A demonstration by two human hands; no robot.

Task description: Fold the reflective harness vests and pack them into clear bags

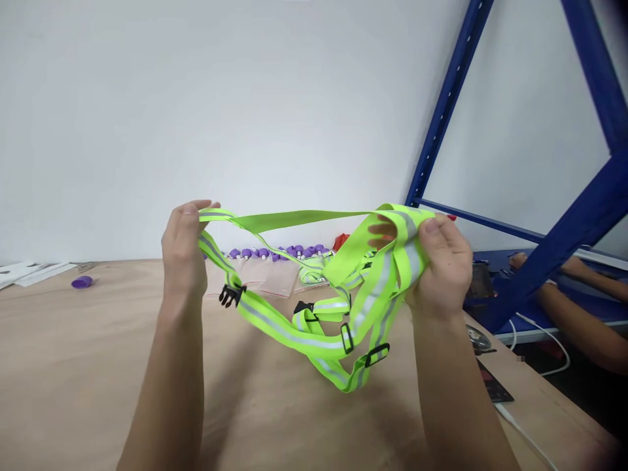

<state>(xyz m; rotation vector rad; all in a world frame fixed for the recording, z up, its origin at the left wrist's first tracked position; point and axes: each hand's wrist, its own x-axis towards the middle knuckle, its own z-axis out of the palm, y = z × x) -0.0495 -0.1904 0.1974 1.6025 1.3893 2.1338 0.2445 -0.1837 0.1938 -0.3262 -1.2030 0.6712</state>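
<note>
A neon-yellow reflective harness [289, 335] with silver stripes hangs between my two hands above the table. My left hand [186, 252] pinches a strap loop at the harness's left end. At the other end, my right hand [439, 261] grips several gathered layers of strap, its thumb in front and some fingers showing behind through a loop. A black buckle half [231, 294] dangles just right of my left hand. Lower down, black adjuster slides [377, 355] sit on the sagging straps, and another black buckle [303, 307] shows behind them.
Purple caps [304, 251] line the back of the wooden table [73, 379], near clear plastic bags [269, 278] and another folded reflective strap [311, 271]. One purple cap [82, 282] lies left. A blue metal frame [549, 261] stands right, with another person's arms [579, 320] beyond.
</note>
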